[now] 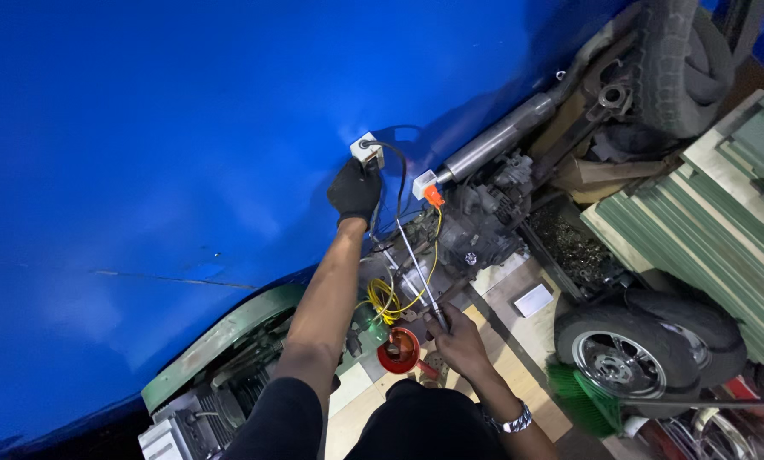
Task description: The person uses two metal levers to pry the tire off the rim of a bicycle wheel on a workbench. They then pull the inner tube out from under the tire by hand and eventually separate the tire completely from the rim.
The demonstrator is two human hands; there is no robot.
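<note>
Nearest my lap, my bare right hand (460, 339) is closed around the lower end of a thin metal rod (416, 266), beside a red cup (398, 351) and loose yellow wires (388, 298). Farther up, my gloved left hand (354, 191) grips a small white block (367, 150) pressed against the blue body panel (186, 153); a second white block (425, 182) sits just beside a grey cylinder (497, 136). Judging by the scratch still showing and the tools in place, panel work seems mid-course. Beyond lies a wheel (633, 358).
</note>
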